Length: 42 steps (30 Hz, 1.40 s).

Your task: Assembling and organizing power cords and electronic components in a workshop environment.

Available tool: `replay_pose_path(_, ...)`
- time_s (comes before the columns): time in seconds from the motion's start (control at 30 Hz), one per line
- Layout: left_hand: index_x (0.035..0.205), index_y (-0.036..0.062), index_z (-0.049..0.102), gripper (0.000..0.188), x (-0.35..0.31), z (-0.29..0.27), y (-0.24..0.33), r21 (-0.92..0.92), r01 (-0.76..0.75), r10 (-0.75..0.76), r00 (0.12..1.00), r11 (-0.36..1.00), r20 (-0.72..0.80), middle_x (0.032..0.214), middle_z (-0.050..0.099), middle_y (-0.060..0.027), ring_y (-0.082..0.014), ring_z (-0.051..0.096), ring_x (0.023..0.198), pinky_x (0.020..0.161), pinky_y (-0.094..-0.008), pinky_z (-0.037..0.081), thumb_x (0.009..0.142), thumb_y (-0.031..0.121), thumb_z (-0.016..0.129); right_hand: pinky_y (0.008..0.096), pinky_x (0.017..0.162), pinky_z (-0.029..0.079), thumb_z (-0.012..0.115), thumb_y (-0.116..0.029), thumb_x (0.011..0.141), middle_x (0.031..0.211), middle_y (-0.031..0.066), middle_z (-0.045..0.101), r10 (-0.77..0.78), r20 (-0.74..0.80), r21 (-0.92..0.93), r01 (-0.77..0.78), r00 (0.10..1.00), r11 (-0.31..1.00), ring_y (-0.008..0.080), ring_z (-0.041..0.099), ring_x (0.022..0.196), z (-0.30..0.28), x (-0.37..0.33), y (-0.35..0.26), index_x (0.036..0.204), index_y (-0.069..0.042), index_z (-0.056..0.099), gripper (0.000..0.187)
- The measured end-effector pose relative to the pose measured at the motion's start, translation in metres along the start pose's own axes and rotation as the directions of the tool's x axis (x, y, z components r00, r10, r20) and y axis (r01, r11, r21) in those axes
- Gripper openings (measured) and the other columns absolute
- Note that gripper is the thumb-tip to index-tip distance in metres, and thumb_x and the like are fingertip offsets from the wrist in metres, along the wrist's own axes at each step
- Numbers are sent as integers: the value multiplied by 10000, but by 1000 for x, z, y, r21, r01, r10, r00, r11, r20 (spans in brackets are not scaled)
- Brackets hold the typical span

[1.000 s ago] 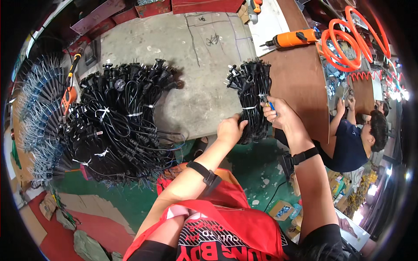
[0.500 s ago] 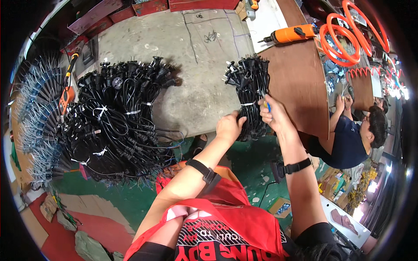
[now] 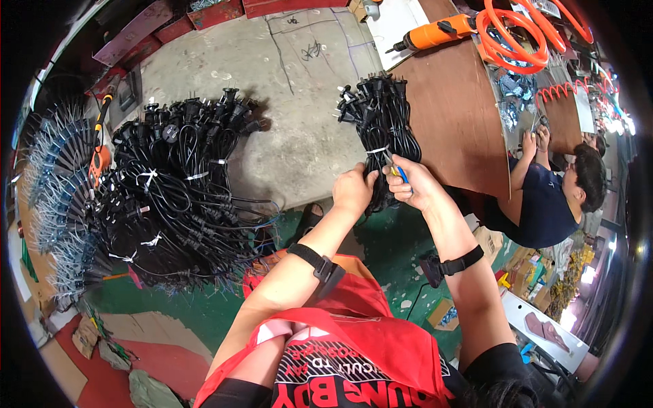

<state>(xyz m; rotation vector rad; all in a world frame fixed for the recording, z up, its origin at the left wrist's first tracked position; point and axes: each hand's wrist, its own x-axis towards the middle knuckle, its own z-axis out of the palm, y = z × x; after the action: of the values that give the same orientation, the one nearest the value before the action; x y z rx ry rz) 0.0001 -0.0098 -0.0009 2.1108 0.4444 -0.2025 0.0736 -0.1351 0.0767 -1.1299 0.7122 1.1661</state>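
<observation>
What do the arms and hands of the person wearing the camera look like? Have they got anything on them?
Both the left hand and right hand are bare, with no gloves. Each forearm wears a black strap, the left strap and right strap, with a small dark boxy piece. Higher up are short black sleeves.

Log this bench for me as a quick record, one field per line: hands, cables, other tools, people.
Left hand: at the near left side of the black cable bundle; the hand hides some cables
Right hand: grips a small tool with yellow-and-blue handles, near the white tie; contact unclear
Bundle: plugs toward the far side, tied around its middle
Larger cable pile: left on the table, several white ties
Power tool: orange, far right, beside orange hose
People: seated co-worker, right
</observation>
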Motion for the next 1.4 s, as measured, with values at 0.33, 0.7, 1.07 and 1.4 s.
replay_pose_path(0.33,835,-9,560,329,-3,3,4,-46,27,-28,999,999,-20,726,612,-234,-389,608,724,642,-432,487,800,315,607,186,342,215,411,-336,931,546,-21,398,-13,-7,200,14,1000,980,49,292,378,1,9,8,856,-38,513,323)
replay_pose_path(0.7,833,-9,551,303,-2,5,8,-64,23,-24,1000,998,-5,727,607,-240,-394,606,740,653,-441,482,795,286,608,195,346,215,434,-346,920,539,-23,398,-44,-163,202,77,986,976,54,301,383,12,19,5,851,-44,507,319)
replay_pose_path(1.07,1065,-35,475,381,-23,-16,14,-98,82,-81,997,992,16,947,576,-251,-386,595,831,720,-448,487,785,195,593,188,339,193,439,-311,936,531,-44,343,-337,-162,2,342,928,940,38,264,378,36,10,13,860,-51,494,277)
replay_pose_path(1.4,886,28,603,199,-146,-288,-45,241,-130,263,679,962,-685,889,606,-107,-264,577,910,809,-348,455,698,-34,578,245,578,407,645,-192,801,713,25,548,-658,304,-680,641,689,358,117,515,635,183,-1,67,841,-20,550,200)
